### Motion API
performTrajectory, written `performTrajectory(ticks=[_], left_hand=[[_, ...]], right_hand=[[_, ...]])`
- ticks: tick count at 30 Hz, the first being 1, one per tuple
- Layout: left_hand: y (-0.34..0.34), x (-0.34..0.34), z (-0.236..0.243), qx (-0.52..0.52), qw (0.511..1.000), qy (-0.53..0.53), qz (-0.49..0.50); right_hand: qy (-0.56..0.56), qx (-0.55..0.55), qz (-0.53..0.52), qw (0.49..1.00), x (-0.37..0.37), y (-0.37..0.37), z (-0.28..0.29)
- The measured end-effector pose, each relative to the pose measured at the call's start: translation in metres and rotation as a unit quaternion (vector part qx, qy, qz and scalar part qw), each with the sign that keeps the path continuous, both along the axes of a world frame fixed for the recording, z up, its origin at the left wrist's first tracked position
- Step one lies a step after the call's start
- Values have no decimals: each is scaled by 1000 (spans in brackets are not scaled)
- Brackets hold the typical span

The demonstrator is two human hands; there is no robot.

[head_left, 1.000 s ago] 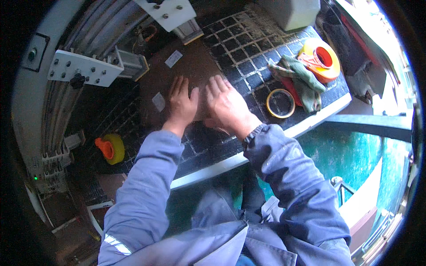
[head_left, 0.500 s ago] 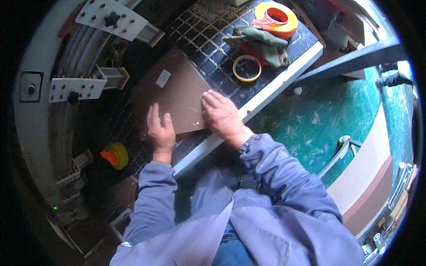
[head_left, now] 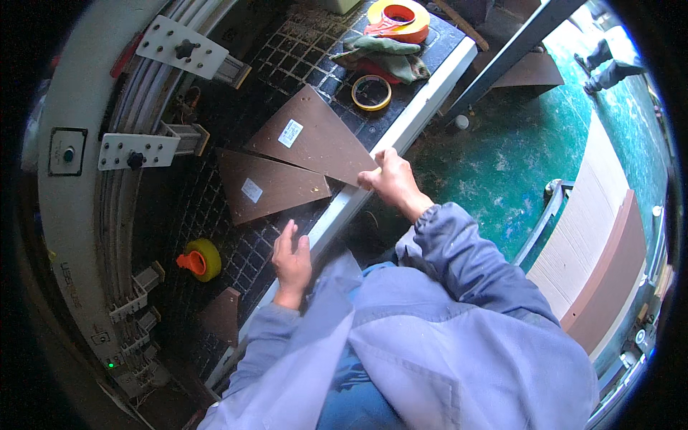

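In the head view, apparently touching one brown panel at the edge of the bench with narrowed fingers of the right hand, perhaps for steadying; cannot tell whether gripping. Poising the left hand, wide-fingered, over that edge, perhaps to clear the other brown panel on the bench.

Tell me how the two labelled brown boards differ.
The far board looks larger than the near board. The far board has the right hand at its corner; the near board has no hand on it.

Both are flat and brown, each bearing one white label.
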State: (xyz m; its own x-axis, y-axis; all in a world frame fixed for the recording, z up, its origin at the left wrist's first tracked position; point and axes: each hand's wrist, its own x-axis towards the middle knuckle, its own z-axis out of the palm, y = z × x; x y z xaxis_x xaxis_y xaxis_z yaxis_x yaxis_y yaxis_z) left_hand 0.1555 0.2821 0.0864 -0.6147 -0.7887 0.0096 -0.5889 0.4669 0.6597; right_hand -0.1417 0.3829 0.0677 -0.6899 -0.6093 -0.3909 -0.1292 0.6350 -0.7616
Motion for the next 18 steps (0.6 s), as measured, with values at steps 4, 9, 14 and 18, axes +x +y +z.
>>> performTrajectory(ticks=[4, 9, 14, 18], left_hand=[[-2, -15, 11, 32, 999, 14, 0], [-8, -34, 20, 214, 966, 126, 70], [-28, -68, 38, 419, 850, 295, 119], [-36, -101, 61, 607, 662, 432, 76]], right_hand=[[-355, -124, 22, 926, -23, -3, 6], [-415, -215, 16, 884, -26, 0, 35], [-312, -318, 109, 888, -11, 33, 78], [-161, -251, 195, 934, -19, 61, 110]])
